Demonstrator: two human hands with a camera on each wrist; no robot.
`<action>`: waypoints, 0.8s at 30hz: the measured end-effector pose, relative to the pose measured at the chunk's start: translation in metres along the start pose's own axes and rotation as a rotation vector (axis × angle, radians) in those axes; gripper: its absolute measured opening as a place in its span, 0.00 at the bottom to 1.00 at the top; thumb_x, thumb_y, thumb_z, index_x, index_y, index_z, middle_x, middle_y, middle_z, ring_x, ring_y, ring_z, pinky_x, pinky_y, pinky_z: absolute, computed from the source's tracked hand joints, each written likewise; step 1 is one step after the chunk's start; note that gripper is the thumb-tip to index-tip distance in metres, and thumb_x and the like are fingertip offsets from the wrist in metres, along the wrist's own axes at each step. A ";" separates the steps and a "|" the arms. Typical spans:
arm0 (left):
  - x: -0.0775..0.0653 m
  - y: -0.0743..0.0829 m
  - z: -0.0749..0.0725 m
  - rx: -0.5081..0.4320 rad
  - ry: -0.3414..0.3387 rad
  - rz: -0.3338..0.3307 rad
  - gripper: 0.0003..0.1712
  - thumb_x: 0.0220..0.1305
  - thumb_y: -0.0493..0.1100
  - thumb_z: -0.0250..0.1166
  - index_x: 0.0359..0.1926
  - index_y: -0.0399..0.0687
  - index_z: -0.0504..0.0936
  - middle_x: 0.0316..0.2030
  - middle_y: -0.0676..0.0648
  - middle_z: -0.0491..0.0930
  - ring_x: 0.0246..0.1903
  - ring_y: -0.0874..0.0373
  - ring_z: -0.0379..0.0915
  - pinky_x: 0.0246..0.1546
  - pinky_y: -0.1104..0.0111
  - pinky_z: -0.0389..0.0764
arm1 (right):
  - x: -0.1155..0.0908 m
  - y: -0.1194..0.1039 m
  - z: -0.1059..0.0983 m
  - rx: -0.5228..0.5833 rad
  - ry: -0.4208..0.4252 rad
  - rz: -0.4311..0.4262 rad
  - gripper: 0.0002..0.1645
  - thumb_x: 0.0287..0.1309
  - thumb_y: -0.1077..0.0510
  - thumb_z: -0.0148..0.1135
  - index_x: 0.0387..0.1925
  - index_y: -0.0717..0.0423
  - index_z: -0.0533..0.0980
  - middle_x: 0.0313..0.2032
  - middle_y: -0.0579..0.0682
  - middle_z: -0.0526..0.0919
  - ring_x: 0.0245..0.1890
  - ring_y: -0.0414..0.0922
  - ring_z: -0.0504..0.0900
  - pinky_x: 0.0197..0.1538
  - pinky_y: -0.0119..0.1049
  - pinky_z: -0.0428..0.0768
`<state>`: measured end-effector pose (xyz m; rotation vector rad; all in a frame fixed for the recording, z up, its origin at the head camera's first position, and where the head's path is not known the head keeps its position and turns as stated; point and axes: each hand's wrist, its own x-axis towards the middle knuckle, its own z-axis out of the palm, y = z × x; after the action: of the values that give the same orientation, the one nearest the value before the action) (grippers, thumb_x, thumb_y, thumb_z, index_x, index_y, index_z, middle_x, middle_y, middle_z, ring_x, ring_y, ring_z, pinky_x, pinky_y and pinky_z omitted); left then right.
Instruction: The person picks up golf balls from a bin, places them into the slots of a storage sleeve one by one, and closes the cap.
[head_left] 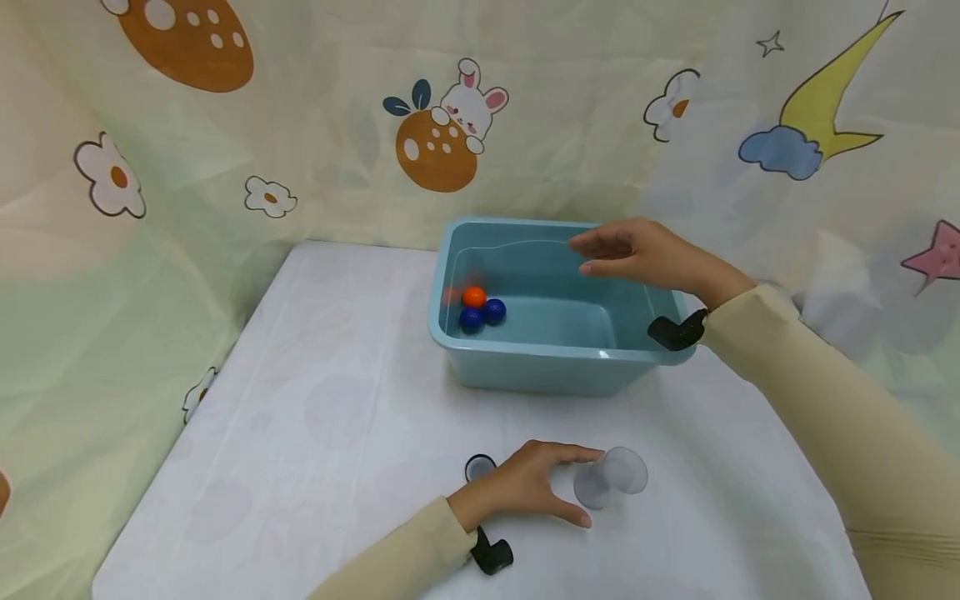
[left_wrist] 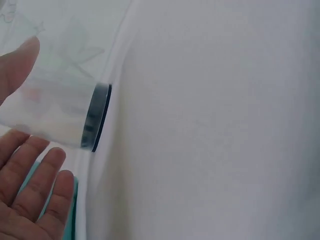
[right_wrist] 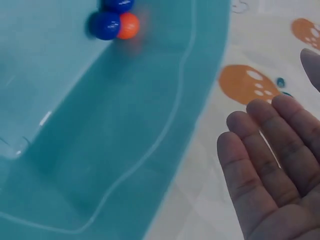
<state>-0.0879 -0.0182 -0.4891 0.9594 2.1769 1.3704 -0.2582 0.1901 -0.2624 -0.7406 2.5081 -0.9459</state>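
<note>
My left hand is beside a clear plastic cup on the table. Its thumb and fingers are spread towards the cup, one on each side, and do not visibly grip it. In the left wrist view, the cup shows between thumb and fingers. A small round dark-rimmed piece, like a lid, lies by the left wrist. My right hand, fingers extended and holding nothing, hovers over the right part of a light blue plastic tub. An orange ball and two blue balls lie at the tub's left end.
A white cloth covers the table. The tub stands near its far edge. Behind and to the left hangs a printed curtain with flowers, a rabbit and a moon. Each wrist wears a black camera mount.
</note>
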 end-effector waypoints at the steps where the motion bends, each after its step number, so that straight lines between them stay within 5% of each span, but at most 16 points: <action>1: 0.001 -0.001 0.001 -0.014 -0.007 -0.003 0.46 0.54 0.43 0.87 0.74 0.50 0.80 0.69 0.51 0.81 0.69 0.66 0.74 0.68 0.74 0.73 | 0.006 0.002 0.002 0.012 -0.009 -0.001 0.31 0.77 0.59 0.65 0.75 0.65 0.72 0.73 0.64 0.76 0.73 0.61 0.76 0.71 0.56 0.77; 6: 0.007 -0.005 0.006 -0.091 -0.030 -0.017 0.45 0.54 0.39 0.86 0.73 0.47 0.80 0.67 0.49 0.82 0.67 0.69 0.74 0.68 0.76 0.72 | 0.031 0.013 0.014 0.042 -0.055 -0.026 0.29 0.76 0.63 0.66 0.72 0.69 0.73 0.71 0.66 0.77 0.72 0.62 0.77 0.71 0.53 0.78; 24: 0.016 -0.011 0.010 -0.086 -0.009 0.000 0.36 0.58 0.37 0.84 0.68 0.44 0.84 0.62 0.49 0.87 0.60 0.72 0.78 0.60 0.81 0.76 | 0.077 0.031 0.036 -0.069 -0.176 0.021 0.29 0.73 0.61 0.69 0.69 0.69 0.76 0.68 0.66 0.80 0.68 0.62 0.80 0.70 0.57 0.78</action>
<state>-0.0968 -0.0033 -0.5032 0.9321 2.0928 1.4447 -0.3125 0.1470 -0.3200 -0.7809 2.3991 -0.7554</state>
